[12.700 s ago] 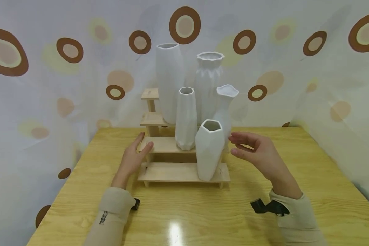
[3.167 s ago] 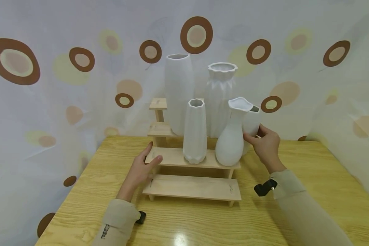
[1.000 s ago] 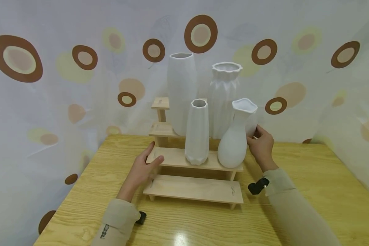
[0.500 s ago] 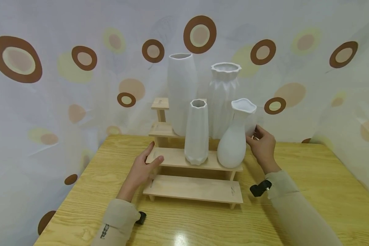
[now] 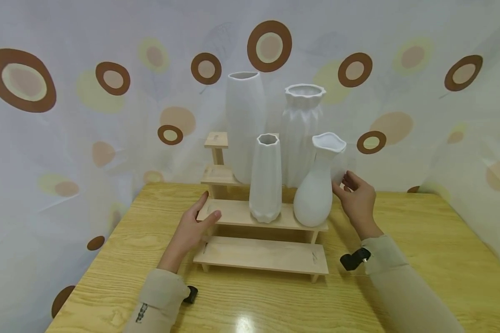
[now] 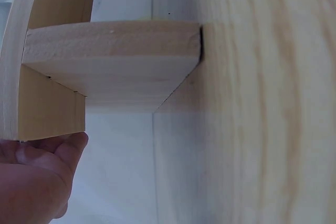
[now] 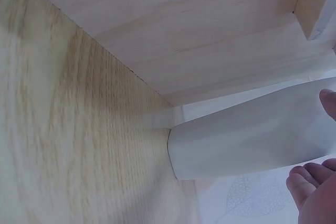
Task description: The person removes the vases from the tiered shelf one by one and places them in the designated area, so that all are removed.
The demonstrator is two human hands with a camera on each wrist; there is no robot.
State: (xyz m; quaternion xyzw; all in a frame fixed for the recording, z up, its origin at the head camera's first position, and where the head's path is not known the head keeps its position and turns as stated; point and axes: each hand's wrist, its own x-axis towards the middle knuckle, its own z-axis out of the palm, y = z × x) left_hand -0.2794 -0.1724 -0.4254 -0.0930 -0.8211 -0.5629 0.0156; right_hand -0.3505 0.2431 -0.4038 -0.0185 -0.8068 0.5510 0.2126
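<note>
Stand [image 5: 258, 255], wooden, stepped: seen at the centre of the head frame, set on the counter [image 5: 121, 291]. Four white vases were counted on its shelves. A tall smooth vase [image 5: 245, 120] and a ruffle-necked vase [image 5: 302, 138], upper centre, were borne by the second shelf from the top. A fluted vase [image 5: 265, 182] and a round-bellied vase [image 5: 314, 199], centre and right of centre, were borne by the shelf below.

Fifth vase [image 7: 241, 137], white: mostly hidden behind the round-bellied vase in the head frame; in the right wrist frame its base was seen, right of centre, resting on the counter beside the stand.

Right hand [image 5: 358, 201], right of centre: thumb and fingers were parted about the fifth vase; a thin gap was seen at the fingertips. Thumb contact could not be confirmed.

Left hand [image 5: 189, 226], left of centre: clamped on the stand's left end.

Progress, as judged: four vases shelved; the fifth set down or nearly so, off the shelves. Left outstanding: the right hand to be cleared and the stand to be released.
</note>
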